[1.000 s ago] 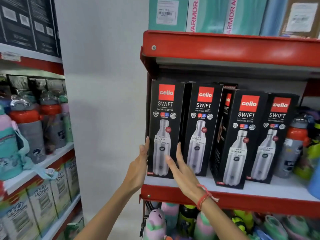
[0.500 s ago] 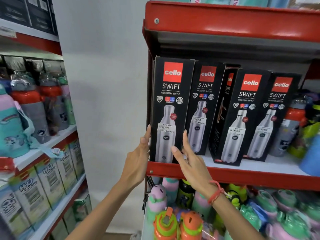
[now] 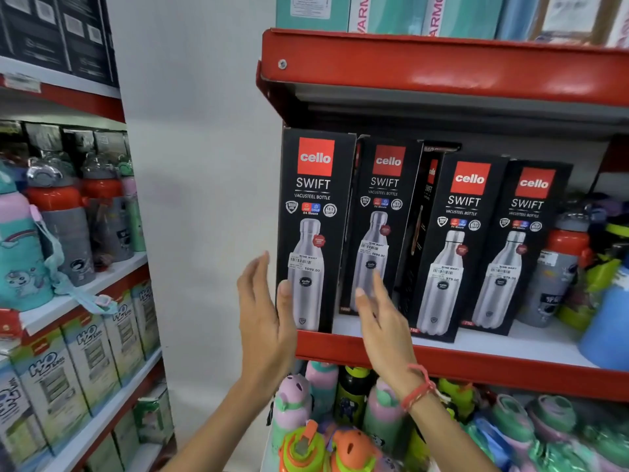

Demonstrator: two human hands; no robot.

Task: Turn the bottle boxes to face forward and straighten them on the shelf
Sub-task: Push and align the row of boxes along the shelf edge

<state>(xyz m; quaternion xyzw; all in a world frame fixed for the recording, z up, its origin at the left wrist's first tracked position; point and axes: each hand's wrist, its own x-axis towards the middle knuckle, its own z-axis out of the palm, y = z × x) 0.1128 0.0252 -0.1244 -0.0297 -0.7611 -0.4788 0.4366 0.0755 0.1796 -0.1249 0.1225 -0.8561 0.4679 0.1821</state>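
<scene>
While leftmost box [image 3: 315, 229] stands between them, left hand [image 3: 263, 315], right hand [image 3: 381, 321] spread wide, empty.

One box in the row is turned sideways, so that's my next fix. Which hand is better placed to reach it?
Probably the right hand: it is open in front of the second box, beside the sideways box. The left hand is at the row's far-left edge.

boxes [image 3: 384, 226] packed tight; open wall [image 3: 204, 199] space left of shelf [image 3: 442, 366].
</scene>
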